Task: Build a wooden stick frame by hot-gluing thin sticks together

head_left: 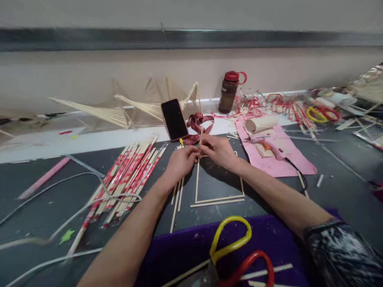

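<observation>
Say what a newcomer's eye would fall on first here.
Probably the right hand mid-picture, fingers around an upright stick at the far-left corner of a stick frame, with the left hand close beside it. Next, the yellow- and red-handled scissors on the purple surface in front, and the pink glue gun on a pink sheet at right.

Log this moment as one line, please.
left hand: at stick frame, far-left corner | right hand: holding wooden stick | glue gun: over pink sheet
</observation>
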Tool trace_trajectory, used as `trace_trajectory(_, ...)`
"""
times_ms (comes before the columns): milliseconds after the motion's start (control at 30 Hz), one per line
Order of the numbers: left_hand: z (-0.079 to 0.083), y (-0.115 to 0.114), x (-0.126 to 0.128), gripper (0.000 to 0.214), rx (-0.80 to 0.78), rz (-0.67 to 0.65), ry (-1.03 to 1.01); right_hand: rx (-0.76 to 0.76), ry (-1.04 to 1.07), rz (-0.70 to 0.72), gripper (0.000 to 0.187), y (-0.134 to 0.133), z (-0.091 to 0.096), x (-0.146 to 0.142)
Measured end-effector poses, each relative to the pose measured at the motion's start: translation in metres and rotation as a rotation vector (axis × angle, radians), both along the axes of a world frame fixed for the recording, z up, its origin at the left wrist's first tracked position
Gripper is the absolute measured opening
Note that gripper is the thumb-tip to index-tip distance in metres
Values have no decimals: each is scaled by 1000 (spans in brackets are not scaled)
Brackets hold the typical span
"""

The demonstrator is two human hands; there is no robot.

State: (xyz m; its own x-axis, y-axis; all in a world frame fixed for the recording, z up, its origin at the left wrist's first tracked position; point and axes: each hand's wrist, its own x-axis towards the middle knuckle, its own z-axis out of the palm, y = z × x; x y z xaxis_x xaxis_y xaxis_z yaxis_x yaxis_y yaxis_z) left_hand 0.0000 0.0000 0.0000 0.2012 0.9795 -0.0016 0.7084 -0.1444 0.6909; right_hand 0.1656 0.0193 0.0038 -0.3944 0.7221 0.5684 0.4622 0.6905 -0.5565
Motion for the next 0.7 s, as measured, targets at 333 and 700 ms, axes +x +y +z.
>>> trace_trajectory(333,-1,-1,1,24,45,17,51,-16,-2,-53,14,-5,-5,-3)
trace_trajectory(700,0,-5,7,21,123,69,91,-28,32,-50,14,-5,-10,-3)
